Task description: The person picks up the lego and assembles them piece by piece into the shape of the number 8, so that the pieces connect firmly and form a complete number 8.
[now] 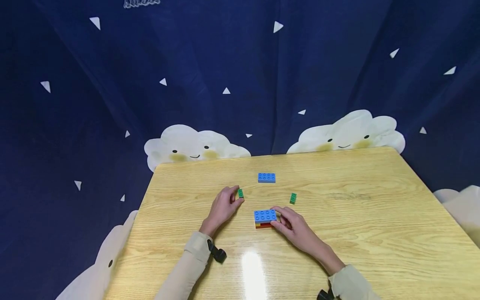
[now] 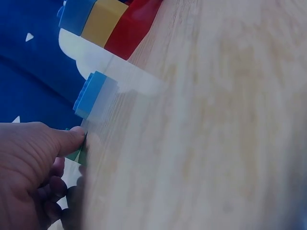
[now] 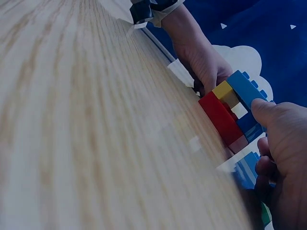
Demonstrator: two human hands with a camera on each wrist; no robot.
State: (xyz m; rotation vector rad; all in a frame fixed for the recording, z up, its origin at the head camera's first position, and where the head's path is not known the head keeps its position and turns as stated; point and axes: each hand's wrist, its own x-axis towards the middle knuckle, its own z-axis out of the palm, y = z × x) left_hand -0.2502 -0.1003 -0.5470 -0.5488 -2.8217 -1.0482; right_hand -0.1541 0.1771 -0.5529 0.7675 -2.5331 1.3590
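Observation:
My left hand (image 1: pixel 223 206) pinches a small green brick (image 1: pixel 241 193) between thumb and fingers, low over the wooden table. In the left wrist view the thumb covers most of that brick. The right hand (image 1: pixel 296 229) holds the right end of a brick stack, thumb in front and index finger behind. A blue eight-stud brick (image 1: pixel 265 215) tops this stack. Under it, in the right wrist view, a yellow brick (image 3: pixel 225 94) and a smaller blue brick (image 3: pixel 249 125) stand at opposite ends with a gap between. A red brick (image 3: pixel 220 115) forms the base.
Another blue eight-stud brick (image 1: pixel 266 178) lies farther back on the wooden table (image 1: pixel 356 233). A second small green brick (image 1: pixel 293 198) lies beyond my right hand. Behind the table hangs a dark blue curtain (image 1: pixel 225 50) printed with clouds and triangles.

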